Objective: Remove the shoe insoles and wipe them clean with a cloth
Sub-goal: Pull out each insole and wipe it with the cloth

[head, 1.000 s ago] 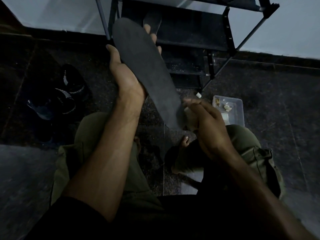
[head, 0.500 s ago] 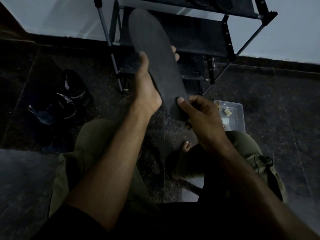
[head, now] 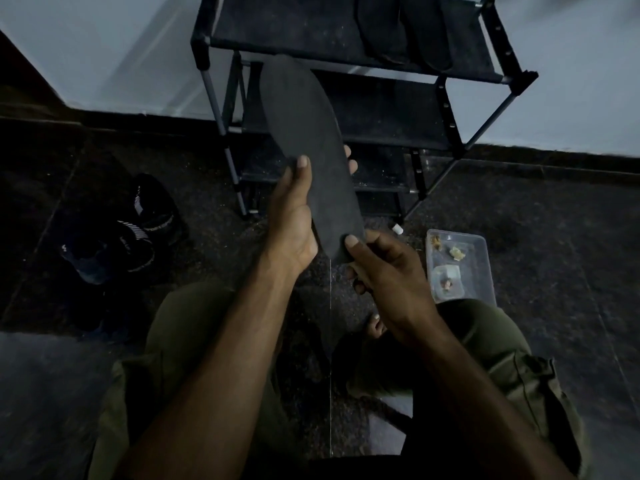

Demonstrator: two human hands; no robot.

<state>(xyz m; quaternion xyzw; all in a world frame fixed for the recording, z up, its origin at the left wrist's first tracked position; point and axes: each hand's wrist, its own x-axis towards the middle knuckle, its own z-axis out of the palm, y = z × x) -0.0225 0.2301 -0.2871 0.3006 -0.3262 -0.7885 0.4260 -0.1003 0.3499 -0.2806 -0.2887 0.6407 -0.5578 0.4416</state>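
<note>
Matte black and faintly grainy, one flat insole (head: 311, 147) is held up between both hands, its rounded toe end pointing away from the person and its narrower heel end toward them. It has a long oval outline, thin and slightly bowed. The left hand (head: 294, 220) grips it along the left edge near the middle, thumb pressed flat on the upper face and fingertips (head: 349, 161) curling round from behind on the right edge. The right hand (head: 388, 271) pinches the heel end, thumb on top and the other fingers folded beneath.

Beyond the hands stands one black shoe rack (head: 363, 109) of thin metal tubes with dusty fabric shelves; on its top shelf lie two dark, flat, oval shapes (head: 405, 32), too dim to identify for certain. Left of the left hand, two dark shoes (head: 128, 233) with pale striped trim sit on the speckled stone floor (head: 554, 237). Just right of the right hand lies one shallow rectangular tray (head: 460, 265) of clear plastic with rounded corners, holding a few small scraps. A small white cylindrical piece (head: 397, 229) lies on the floor between the tray and the rack. Olive-green trousers (head: 519, 368) cover the person's folded knees below both forearms.
</note>
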